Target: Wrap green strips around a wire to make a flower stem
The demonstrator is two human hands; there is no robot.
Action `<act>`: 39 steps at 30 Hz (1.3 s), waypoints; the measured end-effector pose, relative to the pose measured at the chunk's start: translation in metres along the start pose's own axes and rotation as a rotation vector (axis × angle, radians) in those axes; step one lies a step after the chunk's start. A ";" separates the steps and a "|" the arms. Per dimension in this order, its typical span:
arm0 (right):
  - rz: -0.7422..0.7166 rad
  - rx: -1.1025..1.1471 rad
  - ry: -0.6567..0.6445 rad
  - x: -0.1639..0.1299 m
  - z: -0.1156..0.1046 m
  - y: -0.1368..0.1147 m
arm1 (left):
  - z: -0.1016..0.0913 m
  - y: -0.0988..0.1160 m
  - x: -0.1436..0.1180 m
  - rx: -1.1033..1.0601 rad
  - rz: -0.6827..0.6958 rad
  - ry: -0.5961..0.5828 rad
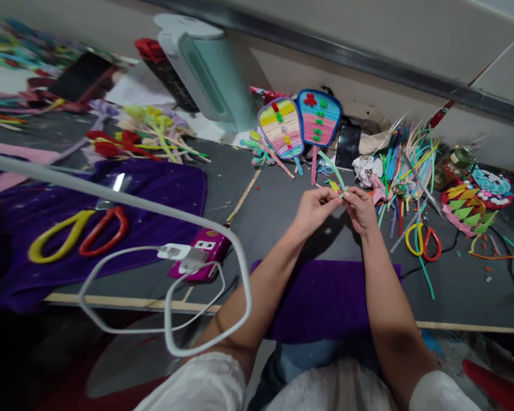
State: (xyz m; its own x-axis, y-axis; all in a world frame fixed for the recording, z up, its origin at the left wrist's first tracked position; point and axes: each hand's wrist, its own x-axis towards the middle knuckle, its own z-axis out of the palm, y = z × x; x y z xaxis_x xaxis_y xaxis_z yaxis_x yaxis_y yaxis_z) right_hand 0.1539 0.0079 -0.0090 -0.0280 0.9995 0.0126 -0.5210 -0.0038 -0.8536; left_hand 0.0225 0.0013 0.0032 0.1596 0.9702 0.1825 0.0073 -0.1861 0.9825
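My left hand (317, 210) and my right hand (360, 209) meet over the dark table, fingertips close together. Both pinch a light green pipe cleaner (333, 169), whose free end sticks up and to the left. A small piece of it shows between the fingertips; the rest there is hidden by the fingers. Just beyond the hands lie two fan-shaped pipe-cleaner crafts, a yellow-and-pink striped fan (281, 127) and a blue-and-pink fan (319, 117). Right of my right hand is a heap of loose coloured pipe cleaners (405, 165).
Scissors with yellow and red handles (423, 242) lie at right. Larger scissors (79, 234) rest on a purple cloth (163, 188) at left. A magenta power strip (201, 255) has a white cable (244, 285) looping up in front. A pale green pitcher (214, 74) stands behind.
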 end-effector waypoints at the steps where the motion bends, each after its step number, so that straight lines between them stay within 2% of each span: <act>1: -0.001 -0.006 0.004 0.000 0.000 0.001 | 0.000 -0.001 0.000 0.083 0.055 0.022; 8: -0.015 -0.036 0.038 0.001 0.003 0.003 | 0.003 0.005 -0.010 0.741 0.408 0.099; 10: -0.024 -0.048 0.053 0.000 0.006 0.003 | 0.004 0.007 -0.013 0.870 0.445 0.099; 12: -0.023 -0.055 0.062 -0.001 0.007 0.003 | 0.005 0.008 -0.014 0.888 0.432 0.100; 14: -0.018 -0.042 0.065 -0.001 0.007 0.002 | 0.006 0.008 -0.012 0.775 0.367 0.102; 16: -0.009 -0.019 0.062 -0.001 0.005 0.001 | 0.005 0.009 -0.009 0.529 0.246 0.077; 20: 0.011 -0.004 0.033 -0.001 0.001 -0.001 | 0.000 0.010 -0.004 -0.114 -0.110 -0.070; 22: 0.017 -0.004 0.012 -0.002 0.000 -0.002 | -0.004 0.009 -0.002 -0.342 -0.275 -0.149; 24: 0.023 0.001 -0.006 -0.003 0.000 -0.004 | -0.007 0.008 0.000 -0.479 -0.383 -0.221; 26: 0.029 0.002 -0.020 -0.004 0.000 -0.005 | -0.009 0.005 0.001 -0.545 -0.433 -0.276; 29: 0.045 -0.018 -0.028 -0.004 0.001 -0.005 | -0.010 0.002 0.002 -0.548 -0.443 -0.285; 33: 0.061 -0.042 -0.031 -0.004 0.002 -0.005 | -0.007 0.002 0.002 -0.473 -0.388 -0.216; 39: 0.032 -0.033 -0.009 -0.003 0.005 -0.003 | -0.001 0.005 0.000 -0.266 -0.204 -0.062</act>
State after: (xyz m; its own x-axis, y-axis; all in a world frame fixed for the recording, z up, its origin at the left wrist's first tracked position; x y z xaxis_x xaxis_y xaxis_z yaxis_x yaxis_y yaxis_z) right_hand 0.1515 0.0043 -0.0037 -0.0523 0.9986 -0.0108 -0.4914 -0.0351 -0.8702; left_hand 0.0215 0.0005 0.0084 0.2412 0.9704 -0.0134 -0.2110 0.0659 0.9753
